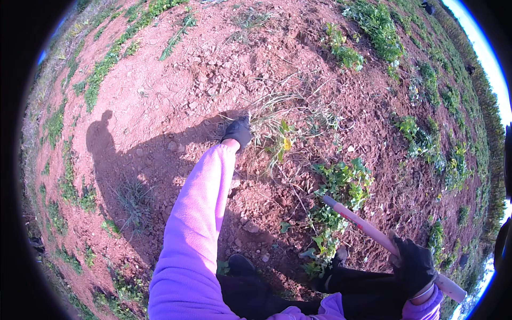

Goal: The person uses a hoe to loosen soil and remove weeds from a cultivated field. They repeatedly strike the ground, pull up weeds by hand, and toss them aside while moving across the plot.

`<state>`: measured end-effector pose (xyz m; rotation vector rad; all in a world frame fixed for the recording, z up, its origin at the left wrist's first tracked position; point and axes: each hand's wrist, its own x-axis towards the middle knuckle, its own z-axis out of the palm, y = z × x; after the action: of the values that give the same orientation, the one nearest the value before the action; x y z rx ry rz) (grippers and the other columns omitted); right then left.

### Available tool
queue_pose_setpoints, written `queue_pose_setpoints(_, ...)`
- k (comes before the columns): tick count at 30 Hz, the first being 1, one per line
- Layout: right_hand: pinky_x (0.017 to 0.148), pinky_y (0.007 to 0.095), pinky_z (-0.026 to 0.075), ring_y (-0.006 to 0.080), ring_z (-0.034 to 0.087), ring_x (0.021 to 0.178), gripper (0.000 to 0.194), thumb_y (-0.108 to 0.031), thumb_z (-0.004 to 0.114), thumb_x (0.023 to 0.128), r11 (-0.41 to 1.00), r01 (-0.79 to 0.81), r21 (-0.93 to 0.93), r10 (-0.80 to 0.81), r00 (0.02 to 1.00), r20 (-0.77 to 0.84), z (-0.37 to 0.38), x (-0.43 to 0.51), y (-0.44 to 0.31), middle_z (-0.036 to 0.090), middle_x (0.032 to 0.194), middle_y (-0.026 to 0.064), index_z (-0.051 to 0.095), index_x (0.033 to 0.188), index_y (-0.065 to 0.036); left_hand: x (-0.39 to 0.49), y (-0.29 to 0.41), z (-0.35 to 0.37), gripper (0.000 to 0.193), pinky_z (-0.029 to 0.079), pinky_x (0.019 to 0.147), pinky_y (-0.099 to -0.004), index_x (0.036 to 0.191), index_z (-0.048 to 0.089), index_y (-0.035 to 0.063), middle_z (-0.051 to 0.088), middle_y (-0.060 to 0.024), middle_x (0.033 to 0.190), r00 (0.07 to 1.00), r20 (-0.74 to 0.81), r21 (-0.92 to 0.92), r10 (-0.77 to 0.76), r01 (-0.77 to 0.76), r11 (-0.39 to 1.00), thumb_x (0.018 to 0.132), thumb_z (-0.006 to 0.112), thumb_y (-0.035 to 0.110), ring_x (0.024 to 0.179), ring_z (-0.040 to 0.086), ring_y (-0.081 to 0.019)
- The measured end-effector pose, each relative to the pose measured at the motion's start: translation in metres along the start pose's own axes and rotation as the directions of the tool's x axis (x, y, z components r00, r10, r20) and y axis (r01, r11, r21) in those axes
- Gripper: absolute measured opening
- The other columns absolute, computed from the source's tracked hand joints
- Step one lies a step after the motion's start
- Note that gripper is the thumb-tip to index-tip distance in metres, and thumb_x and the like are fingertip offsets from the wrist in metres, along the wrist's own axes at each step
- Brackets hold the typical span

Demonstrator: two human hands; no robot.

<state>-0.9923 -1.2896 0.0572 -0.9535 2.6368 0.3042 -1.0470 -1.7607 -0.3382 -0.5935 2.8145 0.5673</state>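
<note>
My left hand [239, 131], in a black glove, reaches out to the ground at the near end of a clump of long dry grass [276, 106]. Its fingers are partly hidden, and whether they grip the grass cannot be told. A yellow flower or leaf [287, 144] shows just right of this hand. At the lower right my right hand [412, 260], also black-gloved, is closed around a wooden tool handle [366, 227] with a grey end and red marks. The handle slants above green leafy vines [330, 228]; no tool head is visible.
Reddish, cloddy soil [256, 196] surrounds both hands. Rows of green vines [416, 136] run along the right, and more low plants [96, 80] grow at the left. A grass tuft [134, 204] lies in my shadow. My dark shoe [241, 265] is near the bottom.
</note>
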Motion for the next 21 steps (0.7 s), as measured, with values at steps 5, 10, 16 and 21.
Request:
queue_pose_setpoints(5, 0.063, 0.0409, 0.047, 0.0312, 0.059, 0.07, 0.047, -0.011, 0.064, 0.075, 0.999, -0.028, -0.023, 0.027, 0.999, -0.035, 0.0, -0.004, -0.006, 0.06, 0.083, 0.0103, 0.058, 0.122, -0.012, -0.019, 0.012, 0.016, 0.042, 0.05, 0.08, -0.0461, 0.126, 0.049, 0.006, 0.064, -0.0216, 0.101, 0.994, -0.078, -0.041, -0.073, 0.07, 0.997, 0.084, 0.046, 0.013, 0.093, 0.063, -0.0367)
queue_pose_setpoints(10, 0.066, 0.0406, 0.047, 0.0308, 0.058, 0.073, 0.046, -0.01, 0.064, 0.076, 0.997, -0.075, 0.013, 0.075, 0.997, 0.031, -0.002, 0.001, 0.0, 0.06, 0.084, 0.0098, 0.058, 0.122, -0.012, -0.072, -0.02, -0.008, 0.035, 0.05, 0.077, -0.0464, 0.118, 0.055, 0.006, 0.067, -0.0209, 0.092, 0.999, 0.026, 0.209, -0.026, 0.02, 0.978, 0.084, 0.046, 0.011, 0.087, 0.066, -0.0348)
queue_pose_setpoints(16, 0.065, 0.0411, 0.046, 0.0315, 0.058, 0.073, 0.045, -0.01, 0.064, 0.076, 0.997, 0.066, 0.037, -0.064, 0.997, -0.03, -0.009, 0.014, 0.005, 0.06, 0.083, 0.011, 0.058, 0.121, -0.008, -0.127, -0.164, -0.039, 0.033, 0.052, 0.076, -0.0431, 0.119, 0.056, 0.0072, 0.067, -0.0164, 0.099, 0.927, -0.249, 0.381, -0.28, 0.359, 0.852, 0.09, 0.042, 0.014, 0.088, 0.066, -0.031)
queue_pose_setpoints(21, 0.064, 0.0396, 0.046, 0.0298, 0.059, 0.071, 0.045, -0.011, 0.065, 0.076, 0.996, 0.082, 0.041, -0.081, 0.997, -0.015, -0.013, 0.013, 0.006, 0.06, 0.081, 0.0099, 0.059, 0.12, -0.008, -0.148, -0.209, -0.085, 0.038, 0.05, 0.079, -0.0413, 0.123, 0.054, 0.0102, 0.059, -0.0165, 0.115, 0.925, -0.184, 0.617, -0.332, 0.372, 0.694, 0.086, 0.048, 0.008, 0.095, 0.063, -0.0305)
